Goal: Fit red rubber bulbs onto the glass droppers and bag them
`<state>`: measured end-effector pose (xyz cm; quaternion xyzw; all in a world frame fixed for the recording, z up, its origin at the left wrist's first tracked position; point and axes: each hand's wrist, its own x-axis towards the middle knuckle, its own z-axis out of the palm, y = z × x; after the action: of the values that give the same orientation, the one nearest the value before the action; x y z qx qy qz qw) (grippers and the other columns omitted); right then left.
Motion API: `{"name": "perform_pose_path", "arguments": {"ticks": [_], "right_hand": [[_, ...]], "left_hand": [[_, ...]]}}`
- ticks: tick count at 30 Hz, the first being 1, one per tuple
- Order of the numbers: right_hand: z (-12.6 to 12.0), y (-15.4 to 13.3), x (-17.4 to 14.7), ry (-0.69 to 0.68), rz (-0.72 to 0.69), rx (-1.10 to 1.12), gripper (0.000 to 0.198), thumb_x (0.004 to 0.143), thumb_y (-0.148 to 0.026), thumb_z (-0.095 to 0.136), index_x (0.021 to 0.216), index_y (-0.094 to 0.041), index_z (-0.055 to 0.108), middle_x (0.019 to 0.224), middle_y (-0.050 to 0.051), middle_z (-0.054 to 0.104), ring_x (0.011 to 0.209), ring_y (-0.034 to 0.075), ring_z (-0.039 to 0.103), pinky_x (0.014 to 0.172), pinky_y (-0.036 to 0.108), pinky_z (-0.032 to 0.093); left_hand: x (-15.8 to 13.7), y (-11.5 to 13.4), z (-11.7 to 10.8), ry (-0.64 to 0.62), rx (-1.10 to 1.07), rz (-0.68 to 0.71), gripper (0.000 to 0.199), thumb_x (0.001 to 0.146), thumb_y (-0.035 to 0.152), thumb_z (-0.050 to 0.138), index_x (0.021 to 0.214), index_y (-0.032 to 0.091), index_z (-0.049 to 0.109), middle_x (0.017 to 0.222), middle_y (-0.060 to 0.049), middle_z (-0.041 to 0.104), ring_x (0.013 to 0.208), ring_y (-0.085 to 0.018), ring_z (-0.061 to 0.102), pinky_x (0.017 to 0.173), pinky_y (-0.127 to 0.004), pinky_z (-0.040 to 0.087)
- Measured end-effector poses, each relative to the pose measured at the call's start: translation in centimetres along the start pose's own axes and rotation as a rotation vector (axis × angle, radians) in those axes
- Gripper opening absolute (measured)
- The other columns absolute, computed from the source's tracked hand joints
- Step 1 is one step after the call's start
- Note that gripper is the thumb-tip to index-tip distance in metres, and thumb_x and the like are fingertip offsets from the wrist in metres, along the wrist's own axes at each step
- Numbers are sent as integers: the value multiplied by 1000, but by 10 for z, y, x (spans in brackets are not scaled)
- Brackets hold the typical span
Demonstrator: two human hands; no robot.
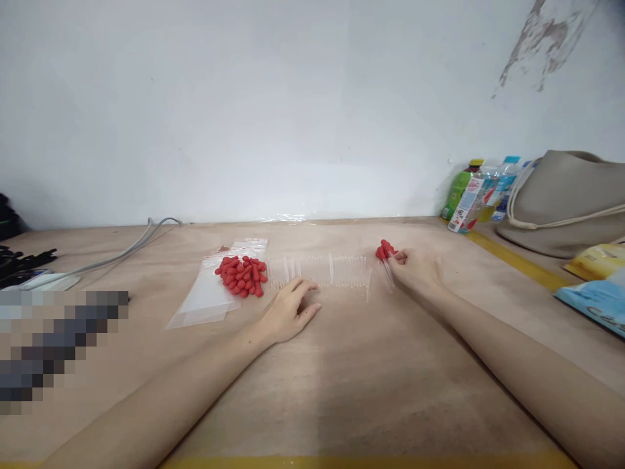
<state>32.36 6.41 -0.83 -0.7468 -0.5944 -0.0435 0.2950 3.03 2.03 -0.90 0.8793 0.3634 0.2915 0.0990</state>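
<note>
My left hand (293, 307) rests on the table, fingers apart and holding nothing. Its fingertips lie by the near edge of a row of thin clear glass tubes (342, 270). To its left, a heap of red rubber bulbs (241, 277) sits partly on clear zip bags (205, 303). Over on the right, my right hand (415, 268) is slightly blurred, its fingers pinched on a dropper (389, 262) with a red bulb and a clear tube. Several more red-bulbed droppers (384, 247) lie bunched just beyond those fingertips; the exact grip is partly hidden.
Drink bottles (469, 195) and a beige bag (571, 202) stand at the back right. Blue and yellow packets (593, 303) lie at the right edge. A grey cable (112, 251) crosses the left side. The white wall (293, 117) bounds the table's back.
</note>
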Motion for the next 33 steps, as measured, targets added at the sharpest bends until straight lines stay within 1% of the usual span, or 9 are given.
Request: {"name": "perform_pose_path", "arguments": {"ticks": [3,7,12,18,22,25,28,31,33], "right_hand": [[4,-3,0,-14,20,-37,25,73,-41,47,76,-19,61,69,8,63,70,24,56,72,39,28],[2,-7,-2,-9,19,-46,27,73,-45,48,78,-19,56,69,5,61,69,21,55,73,37,26],[0,-14,-9,-51,-69,-104,26,73,-42,46,68,-20,58,69,3,61,68,20,54,73,37,25],[3,-19,-15,-139,-172,-243,28,74,-36,43,59,-19,60,70,8,62,71,24,56,70,41,29],[6,-19,-17,-113,-208,-298,27,77,-29,41,60,-16,58,73,14,63,72,27,57,65,40,32],[8,-20,-20,-16,-217,-278,30,82,-31,36,67,-15,57,79,16,63,75,27,56,65,39,31],[10,-27,-27,101,-243,-179,25,84,-31,35,77,-15,54,83,12,63,78,25,55,69,38,28],[13,-38,-40,130,-362,-50,24,86,-31,34,80,-16,51,78,7,63,71,19,54,75,36,24],[14,-44,-48,112,-472,31,24,87,-31,33,81,-16,51,76,5,63,70,17,53,77,34,23]], "left_hand": [[0,1,0,-5,-1,-3,24,81,27,47,104,21,49,92,-4,50,68,-13,51,65,-28,46],[0,1,0,-7,-4,-3,22,82,28,46,102,20,51,92,-5,50,68,-13,51,65,-28,46],[0,0,0,2,1,13,21,81,27,46,101,20,52,92,-5,51,68,-13,50,66,-28,46],[1,-1,0,-14,8,15,18,81,26,46,96,19,53,91,-5,51,70,-13,52,66,-28,46],[1,1,1,18,47,22,17,80,26,47,94,19,54,89,-5,52,75,-16,52,69,-31,44],[2,0,-1,97,141,-2,16,79,28,49,90,19,57,85,-5,53,82,-19,50,74,-33,42],[8,-7,-11,192,319,-81,15,79,29,49,82,19,59,85,-6,54,86,-21,48,77,-36,39],[15,-21,-30,279,531,-211,16,78,30,48,80,19,60,86,-7,55,88,-24,47,77,-38,36],[19,-31,-45,295,647,-297,18,76,31,48,81,19,61,87,-8,55,90,-26,46,78,-40,34]]}}
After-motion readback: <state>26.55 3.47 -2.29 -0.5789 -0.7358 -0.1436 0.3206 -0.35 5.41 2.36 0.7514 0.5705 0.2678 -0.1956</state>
